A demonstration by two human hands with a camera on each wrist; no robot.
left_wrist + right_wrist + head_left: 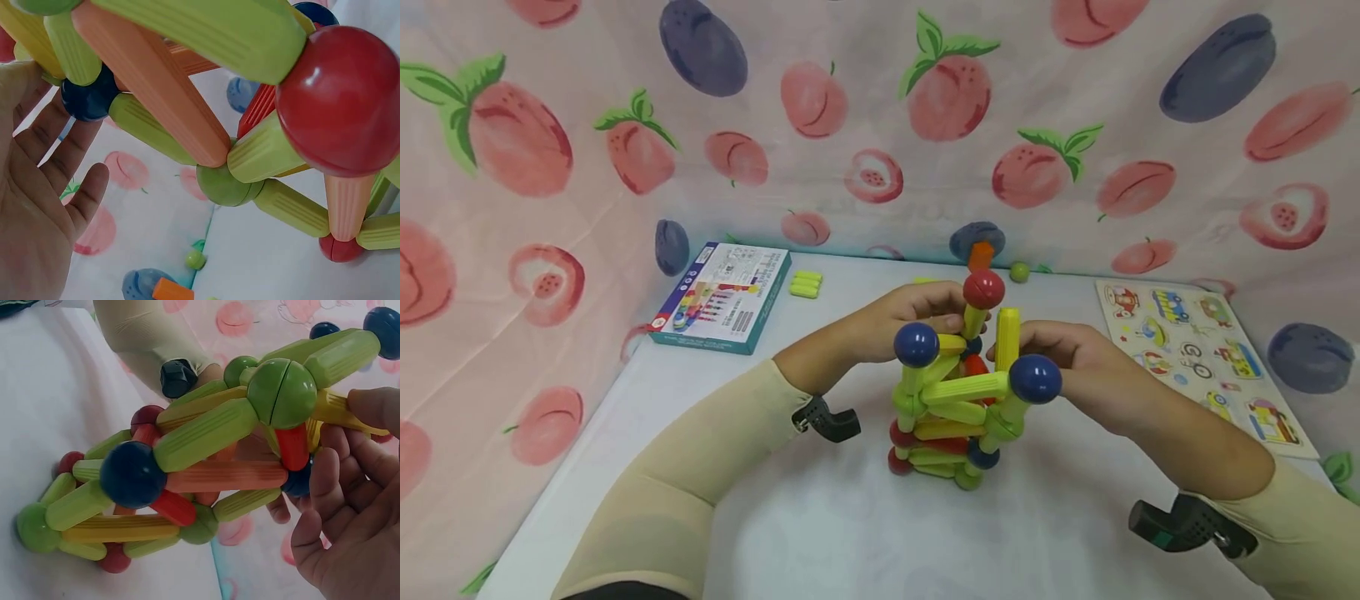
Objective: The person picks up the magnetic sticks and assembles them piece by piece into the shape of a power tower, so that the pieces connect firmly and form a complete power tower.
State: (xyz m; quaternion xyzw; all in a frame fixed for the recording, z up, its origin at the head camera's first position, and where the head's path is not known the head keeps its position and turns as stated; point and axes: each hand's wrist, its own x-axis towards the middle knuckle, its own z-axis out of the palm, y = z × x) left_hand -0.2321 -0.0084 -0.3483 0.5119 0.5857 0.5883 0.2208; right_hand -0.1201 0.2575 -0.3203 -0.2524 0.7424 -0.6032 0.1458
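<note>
A tall tower of magnetic sticks and balls point(964, 387) stands on the table, its green, yellow, orange and red sticks joined by blue, red and green balls. My left hand point(917, 315) is at its far upper side, thumb and fingers round a yellow stick point(30, 39) near a blue ball point(89, 95). On the other side, my right hand point(1070, 354) pinches another yellow stick point(339, 412) between thumb and index finger, close by the top green ball point(282, 392). A red ball point(983, 289) caps the stick by my left fingers. The tower hides some fingertips in the head view.
A boxed set point(718, 296) lies at the back left, beside several short green sticks point(806, 284). An orange stick point(981, 256) and a small green ball point(1019, 272) are near the back edge. A picture board point(1206, 358) lies at the right.
</note>
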